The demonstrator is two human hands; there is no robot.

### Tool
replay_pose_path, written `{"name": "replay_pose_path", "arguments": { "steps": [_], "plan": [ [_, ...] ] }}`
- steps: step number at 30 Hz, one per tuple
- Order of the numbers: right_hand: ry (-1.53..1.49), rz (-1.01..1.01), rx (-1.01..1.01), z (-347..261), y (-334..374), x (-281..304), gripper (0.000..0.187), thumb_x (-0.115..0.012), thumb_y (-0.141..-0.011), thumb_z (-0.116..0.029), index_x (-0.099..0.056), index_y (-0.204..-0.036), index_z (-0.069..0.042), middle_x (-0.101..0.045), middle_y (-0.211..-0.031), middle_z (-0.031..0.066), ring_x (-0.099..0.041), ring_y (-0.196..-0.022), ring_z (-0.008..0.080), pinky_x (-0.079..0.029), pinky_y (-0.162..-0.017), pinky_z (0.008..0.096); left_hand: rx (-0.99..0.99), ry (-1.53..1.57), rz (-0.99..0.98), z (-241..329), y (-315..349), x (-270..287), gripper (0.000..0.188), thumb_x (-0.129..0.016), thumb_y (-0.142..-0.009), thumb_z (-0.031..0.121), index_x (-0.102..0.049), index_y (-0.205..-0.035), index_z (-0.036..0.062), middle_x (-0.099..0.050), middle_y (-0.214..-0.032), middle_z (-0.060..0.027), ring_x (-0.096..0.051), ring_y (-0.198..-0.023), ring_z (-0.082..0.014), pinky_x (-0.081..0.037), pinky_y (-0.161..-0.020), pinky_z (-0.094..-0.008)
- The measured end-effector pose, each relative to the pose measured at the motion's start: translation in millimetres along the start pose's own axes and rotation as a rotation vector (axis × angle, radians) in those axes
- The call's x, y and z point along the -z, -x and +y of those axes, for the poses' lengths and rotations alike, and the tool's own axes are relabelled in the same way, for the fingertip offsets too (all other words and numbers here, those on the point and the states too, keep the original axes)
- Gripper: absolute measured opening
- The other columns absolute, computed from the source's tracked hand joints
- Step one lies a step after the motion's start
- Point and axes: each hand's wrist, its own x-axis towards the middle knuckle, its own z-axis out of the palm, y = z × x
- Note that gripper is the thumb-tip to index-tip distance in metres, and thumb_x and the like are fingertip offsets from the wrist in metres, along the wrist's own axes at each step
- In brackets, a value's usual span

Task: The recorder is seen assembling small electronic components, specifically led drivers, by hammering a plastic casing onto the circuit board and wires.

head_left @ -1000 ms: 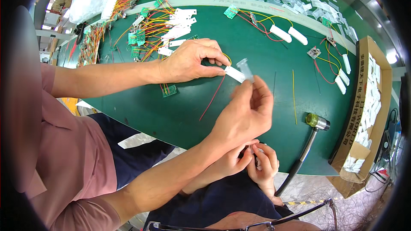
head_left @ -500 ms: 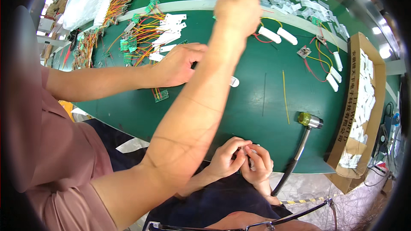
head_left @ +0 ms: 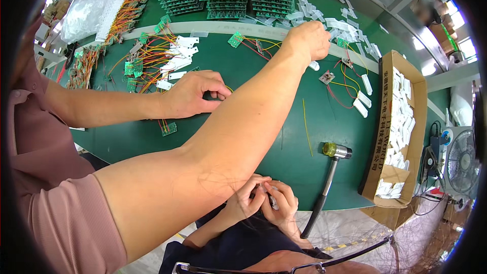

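Close to the table's front edge, my left hand (head_left: 247, 201) and my right hand (head_left: 280, 203) are drawn together low in the view, fingers pinched. Between them shows a bit of a small white piece (head_left: 274, 202); its kind is mostly hidden by the fingers. To the right of my hands lies a mallet (head_left: 329, 172) with a yellow-and-black head, its dark handle pointing toward me. A thin yellow wire (head_left: 307, 128) rests on the green tabletop (head_left: 264, 160) beyond my hands.
A co-worker's bare arm (head_left: 218, 142) crosses from the left above my hands; their right hand (head_left: 307, 43) is by the wired white cases (head_left: 362, 102). Their left hand (head_left: 195, 93) is near wired green boards (head_left: 134, 67). At right stands a cardboard box (head_left: 383, 137) of white pieces.
The co-worker's right hand has moved rightward toward the wired white cases. The whole view has shifted, so table things appear farther left. My hands stay together in their pinch.
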Motion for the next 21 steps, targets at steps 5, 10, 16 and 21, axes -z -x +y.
{"name": "replay_pose_path", "arguments": {
  "steps": [5,10,16,21],
  "plan": [
    [-0.007,0.000,-0.005,0,-3,-2,0.035,-0.074,-0.063,0.002,-0.067,-0.097,-0.002,-0.065,-0.096,0.0103,-0.066,-0.076,0.0221,-0.053,-0.064,0.0295,0.022,-0.022,0.004,0,-1,1,0.018,-0.050,-0.088,0.000,-0.060,-0.103,-0.0021,-0.063,-0.099,-0.0118,-0.061,-0.082,-0.0159,-0.050,-0.066,-0.0262],
    [0.012,-0.001,0.011,0,-3,0,0.034,-0.073,-0.064,0.002,-0.067,-0.098,-0.001,-0.065,-0.096,0.0105,-0.066,-0.077,0.0223,-0.054,-0.064,0.0292,0.009,-0.041,0.010,5,-3,2,0.019,-0.052,-0.087,-0.001,-0.059,-0.104,-0.0023,-0.063,-0.097,-0.0122,-0.062,-0.079,-0.0186,-0.050,-0.065,-0.0248],
    [0.006,0.003,0.003,3,-4,-9,0.026,-0.072,-0.067,0.003,-0.065,-0.091,-0.001,-0.065,-0.095,0.0139,-0.067,-0.069,0.0212,-0.054,-0.058,0.0269,0.029,-0.130,0.008,-4,-19,6,0.023,-0.051,-0.085,-0.001,-0.058,-0.106,-0.0017,-0.062,-0.098,-0.0133,-0.060,-0.088,-0.0202,-0.049,-0.077,-0.0308],
    [0.017,0.022,0.000,2,7,0,0.027,-0.072,-0.067,0.003,-0.065,-0.093,-0.002,-0.065,-0.097,0.0143,-0.067,-0.069,0.0209,-0.053,-0.057,0.0262,-0.700,-2.038,-0.407,58,-133,6,0.005,-0.065,-0.069,-0.006,-0.066,-0.067,-0.0013,-0.061,-0.064,-0.0097,-0.058,-0.064,-0.0219,-0.050,-0.057,-0.0324]
  ]
}}
